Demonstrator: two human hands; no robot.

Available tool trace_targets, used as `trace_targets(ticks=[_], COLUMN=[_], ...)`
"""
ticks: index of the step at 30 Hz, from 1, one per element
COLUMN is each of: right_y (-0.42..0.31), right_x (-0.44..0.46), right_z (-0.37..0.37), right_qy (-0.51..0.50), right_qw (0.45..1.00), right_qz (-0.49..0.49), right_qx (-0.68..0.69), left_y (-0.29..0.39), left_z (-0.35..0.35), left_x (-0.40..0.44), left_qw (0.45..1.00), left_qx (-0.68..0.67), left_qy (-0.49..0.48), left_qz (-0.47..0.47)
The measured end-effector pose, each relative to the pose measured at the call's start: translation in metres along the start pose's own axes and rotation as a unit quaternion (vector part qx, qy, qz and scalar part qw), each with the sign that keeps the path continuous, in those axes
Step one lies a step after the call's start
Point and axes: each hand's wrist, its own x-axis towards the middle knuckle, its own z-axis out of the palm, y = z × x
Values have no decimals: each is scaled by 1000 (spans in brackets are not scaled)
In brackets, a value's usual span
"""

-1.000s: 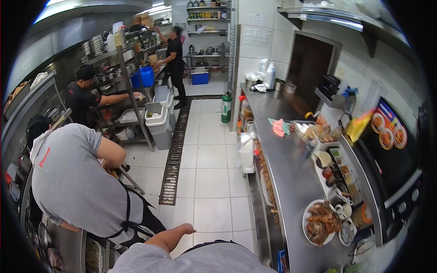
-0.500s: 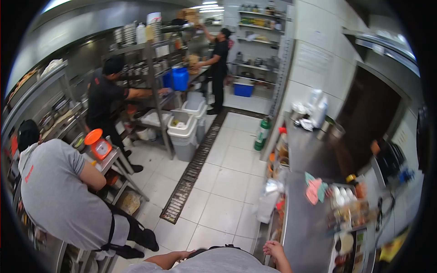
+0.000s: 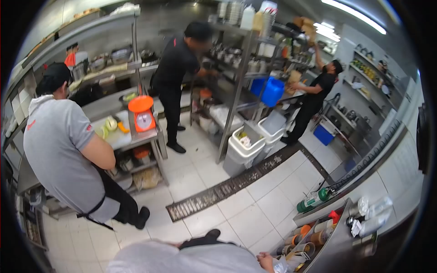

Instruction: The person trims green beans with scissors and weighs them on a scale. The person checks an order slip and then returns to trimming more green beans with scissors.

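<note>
My right hand (image 3: 265, 261) is low in the head view, beside my grey shirt (image 3: 195, 258). Its fingers look loosely curled, and no object shows in them. Close to its right are a clear plastic bag (image 3: 281, 265) and the shelf of containers with orange lids (image 3: 306, 230) under the steel counter. I cannot make out any contact between the hand and these. My left hand is hidden by my body.
A co-worker in grey (image 3: 68, 150) stands left by a counter with an orange scale (image 3: 144, 120). Two people in black work farther back. Grey bins (image 3: 243, 150), a floor drain grate (image 3: 227, 186) and a green cylinder (image 3: 314, 200) lie ahead.
My view has turned left and tilted, so the right-hand counter now shows less. The grey-shirted co-worker stands more upright. My left forearm has largely gone out of sight.
</note>
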Motion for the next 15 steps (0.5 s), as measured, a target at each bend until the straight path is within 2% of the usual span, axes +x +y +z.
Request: trace_targets(ticks=[4, 11, 14, 15], right_y=[14, -26, -34, -37], right_x=[58, 219, 296, 319], right_z=[-22, -134, -189, -204], right_qy=[-99, -72, -51, -47], right_qw=[987, 984, 986, 986], right_qz=[89, 156, 160, 160], right_qx=[-91, -44, -26, -23], left_y=[102, 284, 345, 359], left_z=[-3, 2, 9, 13], left_x=[38, 100, 148, 203], left_qw=[997, 958, 930, 901], left_qx=[67, 158, 157, 74], left_qy=[-38, -179, -204, -152], left_qz=[-19, -161, -261, -400])
